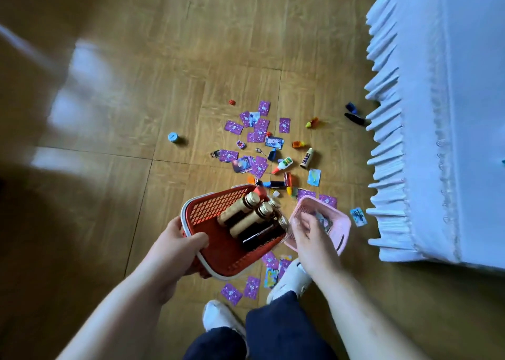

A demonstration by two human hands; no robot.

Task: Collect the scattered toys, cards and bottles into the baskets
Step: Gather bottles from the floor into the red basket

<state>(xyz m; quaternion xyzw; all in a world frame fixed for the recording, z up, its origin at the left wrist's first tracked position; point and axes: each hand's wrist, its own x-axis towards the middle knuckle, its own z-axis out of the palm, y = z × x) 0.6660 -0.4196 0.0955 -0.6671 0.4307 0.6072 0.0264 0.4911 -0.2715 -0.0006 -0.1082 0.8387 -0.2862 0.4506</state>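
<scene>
My left hand (177,246) grips the near rim of a red basket (216,209), held tilted above the floor, with several gold-capped brown bottles (247,216) lying inside. My right hand (310,239) holds a smaller pink basket (340,223) by its near rim; something bluish lies in it. Purple cards (258,134) lie scattered on the wooden floor ahead, mixed with a white glue bottle (284,164), a small brown bottle (306,157), a blue cup (174,138) and small coloured toys (297,144). More purple cards (241,290) lie by my feet.
A bed with a white frilled cover (437,114) stands on the right; dark toys (354,115) lie at its edge. A card (358,217) lies near the bed's corner. My feet in white shoes (289,280) stand among the near cards.
</scene>
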